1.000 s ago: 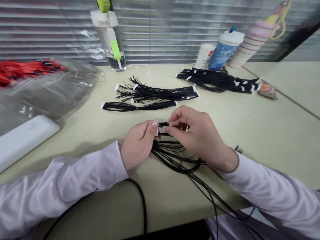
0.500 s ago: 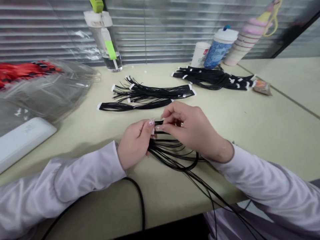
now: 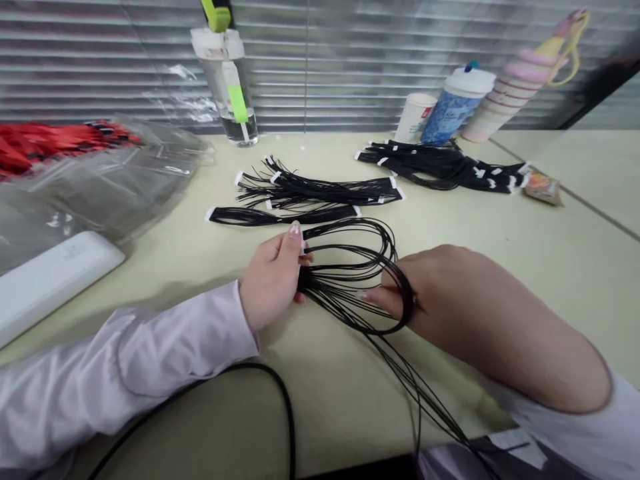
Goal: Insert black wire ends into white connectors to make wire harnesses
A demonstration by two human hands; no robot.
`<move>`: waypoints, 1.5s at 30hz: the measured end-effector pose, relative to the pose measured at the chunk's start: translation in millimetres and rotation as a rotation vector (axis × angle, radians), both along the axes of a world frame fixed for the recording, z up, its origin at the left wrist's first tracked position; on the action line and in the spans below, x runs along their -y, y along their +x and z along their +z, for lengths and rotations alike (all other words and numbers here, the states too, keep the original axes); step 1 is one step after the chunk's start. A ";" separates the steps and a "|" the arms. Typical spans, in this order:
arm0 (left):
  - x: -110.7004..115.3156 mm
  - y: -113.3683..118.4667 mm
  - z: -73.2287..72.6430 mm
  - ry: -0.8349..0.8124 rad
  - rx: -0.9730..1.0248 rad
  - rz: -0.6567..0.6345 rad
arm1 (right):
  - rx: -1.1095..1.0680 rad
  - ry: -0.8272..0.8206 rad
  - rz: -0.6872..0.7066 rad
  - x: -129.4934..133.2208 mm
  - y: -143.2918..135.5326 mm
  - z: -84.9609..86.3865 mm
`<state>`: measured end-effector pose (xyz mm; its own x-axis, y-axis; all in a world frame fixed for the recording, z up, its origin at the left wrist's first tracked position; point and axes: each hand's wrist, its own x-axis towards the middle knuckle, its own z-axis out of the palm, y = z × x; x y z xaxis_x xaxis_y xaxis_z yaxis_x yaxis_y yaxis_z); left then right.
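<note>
My left hand point(image 3: 273, 280) is closed on the end of a bundle of black wires point(image 3: 350, 273), thumb on top. White connectors point(image 3: 303, 241) show at its fingertips. From there the wires bend in wide loops toward the right and back. My right hand point(image 3: 450, 313) is at the far side of the loops, its thumb among the strands and a thick loop lying across its base. The other right fingers are mostly hidden under the hand and wires. Loose wire ends point(image 3: 425, 393) trail over the table's front edge.
Behind lie black wire harnesses with white connectors point(image 3: 325, 192), and another pile point(image 3: 445, 167) at the back right. A clear bottle point(image 3: 233, 100), a paper cup point(image 3: 414, 117), a blue cup point(image 3: 455, 110), plastic bags point(image 3: 150, 187) and a white oblong device point(image 3: 60, 283) stand or lie around.
My right hand has moved from the connectors by my left fingertips to the right, into the wire loops. The loops are now spread wider. My left hand keeps its hold, and the view has shifted slightly.
</note>
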<state>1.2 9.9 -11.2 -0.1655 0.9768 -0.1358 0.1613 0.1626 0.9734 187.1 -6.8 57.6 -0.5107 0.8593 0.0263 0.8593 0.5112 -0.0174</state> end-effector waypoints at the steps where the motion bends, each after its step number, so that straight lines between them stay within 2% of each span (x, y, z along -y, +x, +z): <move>1: 0.5 -0.2 0.0 0.000 -0.002 -0.002 | -0.001 -0.089 -0.001 -2.3 -1.5 -3.0; 3: 1.6 -0.5 0.7 -0.003 -0.003 -0.011 | -0.094 -0.213 0.044 -7.2 -4.9 -9.6; 6: 3.1 -0.1 3.0 0.004 -0.025 -0.022 | -0.304 -0.337 0.185 -11.9 -10.3 -19.6; 9: 3.7 0.7 4.9 0.010 -0.044 -0.024 | -0.395 -0.361 0.228 -13.1 -13.5 -26.4; 12: 3.8 0.9 5.5 0.005 -0.036 -0.031 | -0.431 -0.326 0.213 -12.8 -13.4 -27.5; 21: 5.9 0.3 4.7 -0.012 -0.052 -0.079 | -0.421 -0.308 0.211 -13.4 -8.4 -21.3; 27: 6.3 -1.1 4.4 0.017 -0.095 -0.127 | -0.296 -0.286 0.200 -12.2 -9.8 -21.9; 32: 6.2 -0.9 5.2 0.025 -0.090 -0.130 | -0.216 -0.276 0.259 -11.9 -12.4 -19.8; 34: 5.9 -0.6 5.2 0.008 -0.072 -0.119 | -0.186 -0.196 0.251 -12.4 -9.1 -15.8; 36: 5.4 -0.2 5.4 -0.014 -0.050 -0.100 | -0.130 -0.040 0.210 -13.6 -1.5 -9.8; 40: 4.9 1.4 7.9 -0.045 -0.013 -0.066 | -0.100 0.481 -0.018 -17.2 19.0 4.3; 42: 4.9 2.1 9.5 -0.052 -0.005 -0.063 | -0.278 0.661 -0.099 -17.9 22.5 9.4; 43: 5.0 2.4 9.9 -0.055 -0.006 -0.066 | -0.450 0.671 -0.113 -17.6 21.0 10.8; 45: 5.4 2.4 10.0 -0.055 -0.017 -0.076 | -0.896 0.531 -0.121 -16.2 12.7 10.7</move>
<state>3.6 4.5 -1.2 -0.0935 0.9778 -0.1876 0.1916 0.2026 0.9603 199.8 9.4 68.3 -0.0297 0.6710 0.7409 0.6889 0.5508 -0.4712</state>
